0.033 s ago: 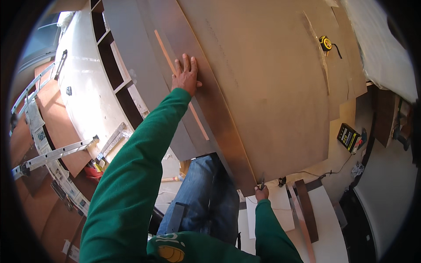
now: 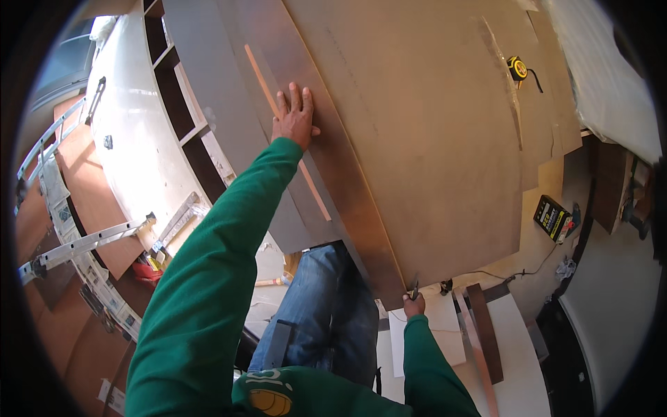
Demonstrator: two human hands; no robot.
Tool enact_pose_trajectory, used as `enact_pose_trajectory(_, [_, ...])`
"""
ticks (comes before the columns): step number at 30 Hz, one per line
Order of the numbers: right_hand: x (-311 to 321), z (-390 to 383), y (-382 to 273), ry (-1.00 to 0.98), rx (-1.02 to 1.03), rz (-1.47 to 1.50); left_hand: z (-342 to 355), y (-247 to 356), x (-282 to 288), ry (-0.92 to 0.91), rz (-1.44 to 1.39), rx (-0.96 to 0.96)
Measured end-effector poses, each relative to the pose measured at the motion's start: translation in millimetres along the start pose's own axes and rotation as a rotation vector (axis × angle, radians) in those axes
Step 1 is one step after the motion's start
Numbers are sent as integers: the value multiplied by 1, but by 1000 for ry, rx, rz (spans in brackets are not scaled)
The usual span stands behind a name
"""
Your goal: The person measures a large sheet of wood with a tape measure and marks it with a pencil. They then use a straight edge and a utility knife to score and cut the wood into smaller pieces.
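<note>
My left hand (image 2: 295,125) lies flat with fingers spread on a long, narrow brown board (image 2: 347,181). This board lies lengthwise over a large grey-brown sheet (image 2: 431,153), its right edge running down toward my right hand. At the board's near end, my right hand (image 2: 414,304) is closed around a small dark tool with a pointed tip (image 2: 415,286), held by the sheet's near corner. The tool's exact kind is too small to make out. A thin orange-brown strip (image 2: 316,193) lies left of the board, passing under or beside my left wrist.
A yellow and black tape measure (image 2: 516,68) rests on the sheet's far right. To the right are a black and yellow box (image 2: 554,218) and a cable. A metal ladder (image 2: 90,247), a white panel (image 2: 132,125) and an open-compartment frame (image 2: 174,94) stand left. Narrow offcuts (image 2: 484,333) lie near right.
</note>
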State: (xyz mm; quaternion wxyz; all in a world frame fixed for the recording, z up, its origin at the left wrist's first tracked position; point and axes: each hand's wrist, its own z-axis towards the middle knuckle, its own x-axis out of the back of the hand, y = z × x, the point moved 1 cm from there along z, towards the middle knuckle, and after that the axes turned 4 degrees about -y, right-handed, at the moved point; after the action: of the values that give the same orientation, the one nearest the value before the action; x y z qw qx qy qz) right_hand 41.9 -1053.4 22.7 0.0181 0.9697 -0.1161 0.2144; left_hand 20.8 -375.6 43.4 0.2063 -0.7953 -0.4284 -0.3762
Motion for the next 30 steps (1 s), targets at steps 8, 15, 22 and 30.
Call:
enact_pose_trajectory(8, [-2,6,14,4,17,-32,2,2,-2,-51,-6,-4])
enact_pose_trajectory(15, [0,-2,4,-9,71,97,-3,3,-3,-61,-50,56])
enact_pose_trajectory(22, [-7,9,25,9,102,90,0,-2,-7,-53,-83,57])
enact_pose_trajectory(30, [-8,24,39,-65,116,99,11,-5,-17,-66,1,49])
